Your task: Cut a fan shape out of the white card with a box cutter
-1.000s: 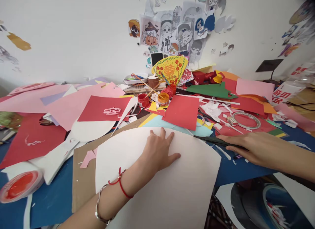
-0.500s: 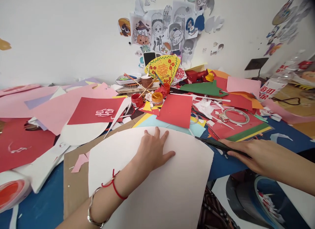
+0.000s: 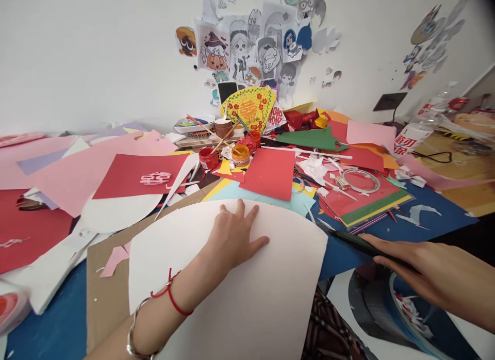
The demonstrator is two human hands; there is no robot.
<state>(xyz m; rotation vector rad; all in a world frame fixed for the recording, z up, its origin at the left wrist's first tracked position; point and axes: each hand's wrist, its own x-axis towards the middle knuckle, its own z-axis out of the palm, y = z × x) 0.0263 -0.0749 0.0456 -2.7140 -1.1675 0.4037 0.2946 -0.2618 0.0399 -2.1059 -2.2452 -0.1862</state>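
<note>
A large white fan-shaped sheet [image 3: 266, 293] with a curved top edge lies in front of me over a brown board [image 3: 104, 293]. My left hand [image 3: 234, 236] rests flat near the sheet's top edge, fingers spread. At the right, my right hand [image 3: 406, 259] is closed on a long dark tool [image 3: 359, 244], whose narrow tip points left at the sheet's upper right corner. Whether it is a knife or scissors I cannot tell. A thin white strip [image 3: 311, 213] of paper is by that tip.
Open paint pots [image 3: 240, 154] with brushes, a red sheet [image 3: 270, 174] and a yellow decorated fan [image 3: 249, 110] stand or lie beyond the white sheet. Tape roll [image 3: 361, 181] at right; bin [image 3: 390, 298] with scraps below. White paddle shape [image 3: 119, 213] at left.
My right hand and the dark tool have moved right and down relative to the sheet's edge, clear of its corner. My left hand keeps its place on the sheet. The whole view has shifted slightly.
</note>
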